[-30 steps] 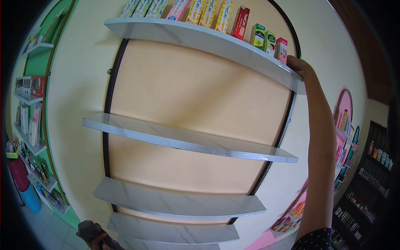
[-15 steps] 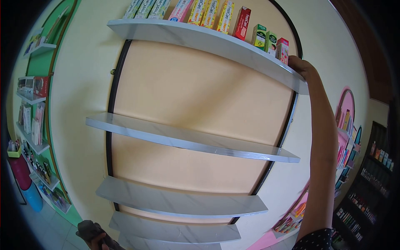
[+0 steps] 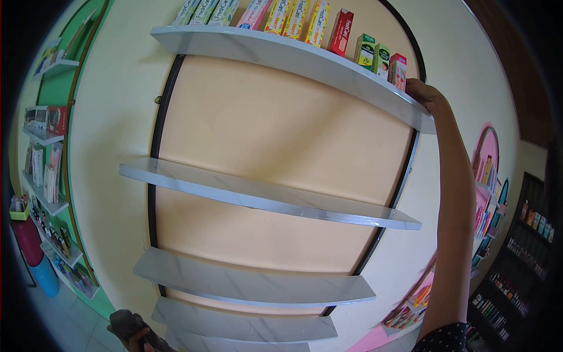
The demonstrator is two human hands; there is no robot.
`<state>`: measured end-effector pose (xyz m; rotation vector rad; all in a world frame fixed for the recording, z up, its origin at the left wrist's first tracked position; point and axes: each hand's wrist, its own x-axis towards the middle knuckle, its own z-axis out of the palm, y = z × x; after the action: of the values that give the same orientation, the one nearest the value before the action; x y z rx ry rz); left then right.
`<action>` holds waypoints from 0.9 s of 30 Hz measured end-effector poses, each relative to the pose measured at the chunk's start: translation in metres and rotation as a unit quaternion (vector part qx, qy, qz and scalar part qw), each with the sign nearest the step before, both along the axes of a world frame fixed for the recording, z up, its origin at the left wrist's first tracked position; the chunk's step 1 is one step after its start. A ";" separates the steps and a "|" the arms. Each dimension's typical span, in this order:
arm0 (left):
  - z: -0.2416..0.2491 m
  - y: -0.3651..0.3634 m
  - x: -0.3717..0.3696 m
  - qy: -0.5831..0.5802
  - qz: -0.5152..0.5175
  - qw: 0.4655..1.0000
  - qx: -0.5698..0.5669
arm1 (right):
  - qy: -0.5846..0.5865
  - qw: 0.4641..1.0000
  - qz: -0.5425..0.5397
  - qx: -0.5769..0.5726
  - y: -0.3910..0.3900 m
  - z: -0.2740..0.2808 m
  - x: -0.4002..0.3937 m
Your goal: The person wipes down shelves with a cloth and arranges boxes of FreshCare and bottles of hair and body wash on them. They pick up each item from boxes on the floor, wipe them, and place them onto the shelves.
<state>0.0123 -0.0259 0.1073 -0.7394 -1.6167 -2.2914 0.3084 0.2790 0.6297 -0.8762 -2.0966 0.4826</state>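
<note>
At the right end of the top shelf (image 3: pixel 258 46), my right hand (image 3: pixel 424 95) reaches up with its fingers curled. It is right beside a small pink-red box (image 3: pixel 397 71), and its fingertips are mostly hidden there, so I cannot tell what they hold. Left of that box stand two small green boxes (image 3: pixel 365 51), then a red FreshCare box (image 3: pixel 341 33) and several yellow FreshCare boxes (image 3: pixel 294 19). My left hand (image 3: pixel 138 340), low at the left edge, is closed around a dark grey cloth-like bundle (image 3: pixel 126 324).
Below are more marbled shelves, such as the second shelf (image 3: pixel 264 196) and the third shelf (image 3: pixel 252 278), on a beige panel with a black frame (image 3: pixel 157 135). Stocked shelves line a green panel (image 3: pixel 56 132) at left. A dark rack (image 3: pixel 516 252) and pink-backed shelves (image 3: pixel 485 188) stand right.
The view has shifted very slightly. Both hands and the boxes otherwise keep their places.
</note>
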 end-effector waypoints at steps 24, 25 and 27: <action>0.013 -0.005 0.035 0.070 -0.289 0.954 -0.027 | 0.182 0.877 -0.081 0.436 -0.115 -0.131 0.064; 0.023 -0.010 0.044 0.013 -0.361 0.925 -0.118 | -0.050 0.740 -0.296 0.602 -0.147 -0.178 0.076; 0.029 0.003 0.053 0.118 -0.489 0.844 -0.186 | -0.290 0.507 -0.472 0.660 -0.196 -0.282 0.094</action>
<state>0.0653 -0.0231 0.1366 -2.2842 -1.8088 -2.2399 0.4029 0.0834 0.3480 -0.9615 -1.3335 -1.9790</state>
